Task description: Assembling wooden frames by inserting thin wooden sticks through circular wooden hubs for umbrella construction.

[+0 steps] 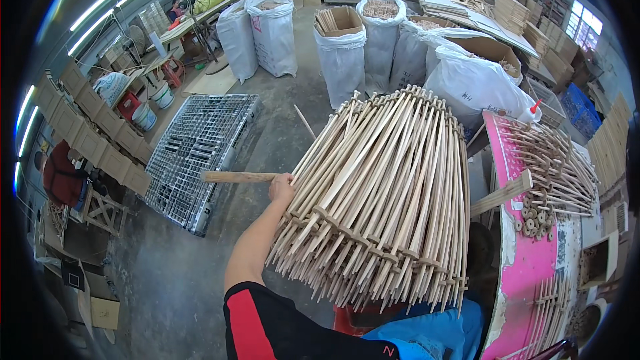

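Note:
My left hand is closed around a wooden bar at the left side of a big pile. The pile is made of long thin wooden sticks with small crosspieces near their lower ends and knobs at the far ends, like toy swords. Another length of wood juts out from the right side of the pile; whether it is the same bar is hidden under the sticks. My right hand does not show.
A pink-topped table at the right holds more sticks and small wooden rings. White sacks stand beyond the pile. To the left, a grey plastic pallet lies on the floor. A person in red is at far left.

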Available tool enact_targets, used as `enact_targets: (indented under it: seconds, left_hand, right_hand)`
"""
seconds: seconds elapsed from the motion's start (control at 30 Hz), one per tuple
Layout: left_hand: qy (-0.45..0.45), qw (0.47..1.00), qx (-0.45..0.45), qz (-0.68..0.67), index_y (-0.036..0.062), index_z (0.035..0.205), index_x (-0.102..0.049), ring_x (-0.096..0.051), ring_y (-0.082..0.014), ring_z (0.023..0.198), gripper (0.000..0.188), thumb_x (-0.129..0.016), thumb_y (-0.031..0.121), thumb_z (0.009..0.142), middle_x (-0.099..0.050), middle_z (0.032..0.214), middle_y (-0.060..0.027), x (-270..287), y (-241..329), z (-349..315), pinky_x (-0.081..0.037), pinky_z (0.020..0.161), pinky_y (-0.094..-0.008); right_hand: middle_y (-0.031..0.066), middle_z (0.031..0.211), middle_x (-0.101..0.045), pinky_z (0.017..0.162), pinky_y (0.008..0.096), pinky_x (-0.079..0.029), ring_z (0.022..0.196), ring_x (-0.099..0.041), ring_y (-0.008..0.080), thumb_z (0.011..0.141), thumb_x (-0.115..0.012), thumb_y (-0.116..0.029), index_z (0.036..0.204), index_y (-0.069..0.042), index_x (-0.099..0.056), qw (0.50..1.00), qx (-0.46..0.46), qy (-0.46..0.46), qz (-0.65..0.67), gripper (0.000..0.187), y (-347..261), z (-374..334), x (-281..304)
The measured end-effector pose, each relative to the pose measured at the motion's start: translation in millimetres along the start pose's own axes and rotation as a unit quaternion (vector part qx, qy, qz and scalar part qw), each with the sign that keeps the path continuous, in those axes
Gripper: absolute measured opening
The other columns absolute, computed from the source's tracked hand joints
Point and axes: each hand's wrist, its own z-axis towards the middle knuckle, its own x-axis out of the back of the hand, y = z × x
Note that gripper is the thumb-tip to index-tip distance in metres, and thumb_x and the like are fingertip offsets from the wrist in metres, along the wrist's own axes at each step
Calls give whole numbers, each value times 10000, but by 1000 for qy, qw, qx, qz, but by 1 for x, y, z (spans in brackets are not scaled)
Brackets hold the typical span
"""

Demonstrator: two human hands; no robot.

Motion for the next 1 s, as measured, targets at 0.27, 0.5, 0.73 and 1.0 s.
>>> enact_targets:
  seconds: [0.27,0.5,0.73,1.0]
  left_hand:
    - [-55,997,41,46,155,1036,-664,-623,-305,1054,211,-651,104,832,-665,1107,-93,-13,-7,2,-508,867,-423]
    - [-112,992,49,-38,154,1111,-631,-612,-328,1085,298,-635,92,820,-662,1143,-130,-21,-36,15,-483,902,-413]
    - [-115,987,66,-86,149,1127,-622,-603,-328,1108,410,-679,11,745,-655,1149,-146,-31,-49,23,-476,914,-413]
    - [-120,979,31,-163,119,1180,-621,-648,-261,1007,469,-709,13,732,-677,1084,-128,-26,-60,17,-504,867,-384]
  right_hand:
    - [253,928,-583,835,495,-450,890,-552,436,844,-568,-93,987,4,-627,989,-112,-66,-68,183,-12,22,-4]
    - [228,916,-591,810,490,-450,875,-556,421,868,-561,-157,974,3,-627,911,-337,-185,-153,204,-24,0,12]
    - [224,924,-592,822,498,-438,882,-551,421,884,-548,-191,981,2,-625,912,-320,-184,-175,230,-23,-2,7]
    - [184,1011,-611,858,464,-449,921,-571,381,922,-537,-208,1065,-41,-629,892,-361,-206,-175,239,-14,-20,11]
